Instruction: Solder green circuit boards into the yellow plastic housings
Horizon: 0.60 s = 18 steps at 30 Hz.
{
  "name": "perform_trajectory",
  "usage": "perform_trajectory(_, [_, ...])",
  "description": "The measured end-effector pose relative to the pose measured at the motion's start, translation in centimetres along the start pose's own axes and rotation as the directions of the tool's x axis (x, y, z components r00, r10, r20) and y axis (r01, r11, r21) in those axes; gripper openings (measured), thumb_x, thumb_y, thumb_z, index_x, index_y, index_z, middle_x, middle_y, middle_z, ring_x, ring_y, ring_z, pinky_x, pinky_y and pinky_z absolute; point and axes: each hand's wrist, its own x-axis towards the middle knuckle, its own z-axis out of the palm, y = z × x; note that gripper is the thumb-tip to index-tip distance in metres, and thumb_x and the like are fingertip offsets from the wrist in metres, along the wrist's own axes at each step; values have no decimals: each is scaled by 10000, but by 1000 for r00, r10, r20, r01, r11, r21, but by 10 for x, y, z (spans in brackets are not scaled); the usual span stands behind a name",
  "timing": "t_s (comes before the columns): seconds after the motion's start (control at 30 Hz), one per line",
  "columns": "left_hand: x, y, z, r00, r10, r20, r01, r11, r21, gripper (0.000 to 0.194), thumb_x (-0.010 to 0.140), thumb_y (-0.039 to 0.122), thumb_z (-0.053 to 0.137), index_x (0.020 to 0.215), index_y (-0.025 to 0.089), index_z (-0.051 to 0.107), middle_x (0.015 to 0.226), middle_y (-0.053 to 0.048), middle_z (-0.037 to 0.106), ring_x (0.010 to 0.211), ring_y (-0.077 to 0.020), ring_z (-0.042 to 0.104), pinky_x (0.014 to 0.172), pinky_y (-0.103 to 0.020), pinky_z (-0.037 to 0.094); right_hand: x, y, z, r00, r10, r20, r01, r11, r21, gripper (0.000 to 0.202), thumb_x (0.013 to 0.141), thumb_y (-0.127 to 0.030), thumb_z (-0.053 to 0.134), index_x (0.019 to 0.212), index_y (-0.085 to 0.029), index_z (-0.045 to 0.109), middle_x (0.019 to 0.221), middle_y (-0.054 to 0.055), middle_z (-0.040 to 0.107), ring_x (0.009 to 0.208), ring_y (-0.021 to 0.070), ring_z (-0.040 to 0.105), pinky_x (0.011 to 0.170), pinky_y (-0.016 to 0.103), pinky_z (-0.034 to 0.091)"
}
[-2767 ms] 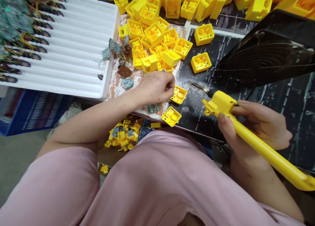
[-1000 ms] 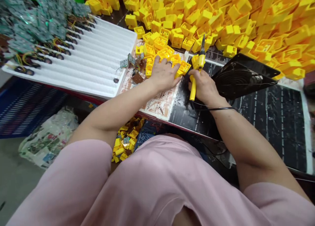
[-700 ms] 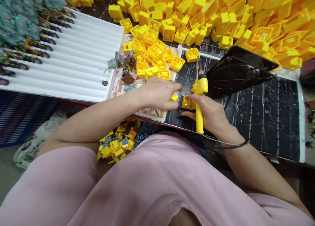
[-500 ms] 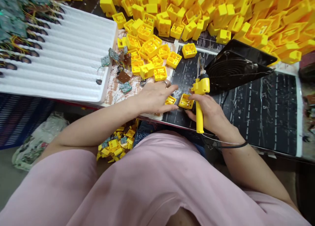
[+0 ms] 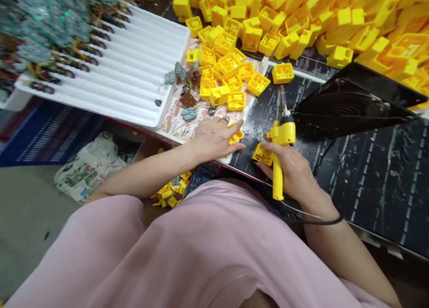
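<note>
My right hand (image 5: 293,167) is wrapped round the yellow handle of a soldering gun (image 5: 282,133), whose metal tip points away from me. The thumb and fingers of that hand also pinch a tilted yellow plastic case (image 5: 262,154) just left of the handle. My left hand (image 5: 214,138), with a ring on one finger, rests at the table's front edge. Its thumb and forefinger lie on either side of another small yellow case (image 5: 236,136), partly hidden by the hand. A loose group of open yellow cases (image 5: 231,63) with metal bits inside lies beyond it.
A big heap of yellow cases (image 5: 321,17) covers the back. A black fan-like unit (image 5: 348,102) stands at right on the black board (image 5: 365,165). On the left, a white ribbed tray (image 5: 144,62) carries wired circuit boards (image 5: 63,22). Loose boards (image 5: 188,114) lie nearer.
The view has swung left, so the scene sits further right. My right hand has drawn its case away from the left hand's case, nearer me, and tilted it. The left hand stays at its case.
</note>
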Motion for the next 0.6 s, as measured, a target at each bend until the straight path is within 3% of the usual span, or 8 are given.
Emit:
perform_trajectory(0.13, [-6, 20, 2, 999, -8, 42, 13, 993, -121, 787, 995, 721, 362, 1523, 154, 500, 1092, -167, 758, 996, -308, 736, 706, -352, 504, -5, -5, 6, 999, 8, -43, -7, 1000, 30, 465, 937, -307, 675, 1366, -268, 500, 1070, 67, 748, 831, 240, 739, 709, 358, 600])
perform_trajectory(0.2, [-9, 14, 0, 999, -19, 46, 26, 986, -163, 701, 1028, 651, 349, 1515, 172, 508, 1084, -139, 765, 976, -290, 737, 705, -351, 506, -6, -5, 6, 998, -15, -67, 17, 999, 41, 493, 928, -293, 685, 1380, -260, 488, 1107, 81, 746, 830, 240, 742, 704, 356, 605])
perform_trajectory(0.33, [-9, -39, -7, 966, -243, -93, 236, 968, -82, 491, 1051, 410, 325, 1152, 175, 743, 1061, -149, 752, 990, -295, 701, 757, -396, 501, -2, -5, 10, 995, -35, -97, 36, 999, 9, 596, 886, -355, 743, 1403, -260, 461, 1196, 124, 720, 965, 306, 733, 770, 433, 613])
perform_trajectory(0.43, [-1, -83, -7, 925, -343, -164, 339, 939, -54, 398, 990, 397, 429, 975, 182, 763, 986, -137, 737, 1003, -303, 662, 799, -414, 494, 5, -10, 20, 992, -29, -124, 27, 999, -22, 640, 862, -435, 767, 1392, -250, 460, 1177, 138, 713, 959, 325, 715, 789, 465, 600])
perform_trajectory(0.5, [5, -98, -4, 922, -368, -121, 362, 929, -71, 346, 936, 421, 508, 930, 185, 762, 922, -111, 728, 967, -296, 654, 798, -408, 494, 10, -15, 28, 990, -34, -134, 27, 998, -50, 591, 880, -427, 747, 1369, -236, 476, 1109, 132, 722, 890, 305, 707, 756, 436, 586])
perform_trajectory(0.6, [9, -103, 2, 928, -366, -67, 353, 924, -147, 286, 900, 349, 524, 949, 193, 758, 906, -88, 731, 923, -266, 659, 797, -391, 501, 15, -18, 35, 990, -54, -128, 42, 995, -88, 475, 925, -340, 697, 1342, -232, 500, 1035, 106, 727, 840, 271, 698, 735, 390, 569])
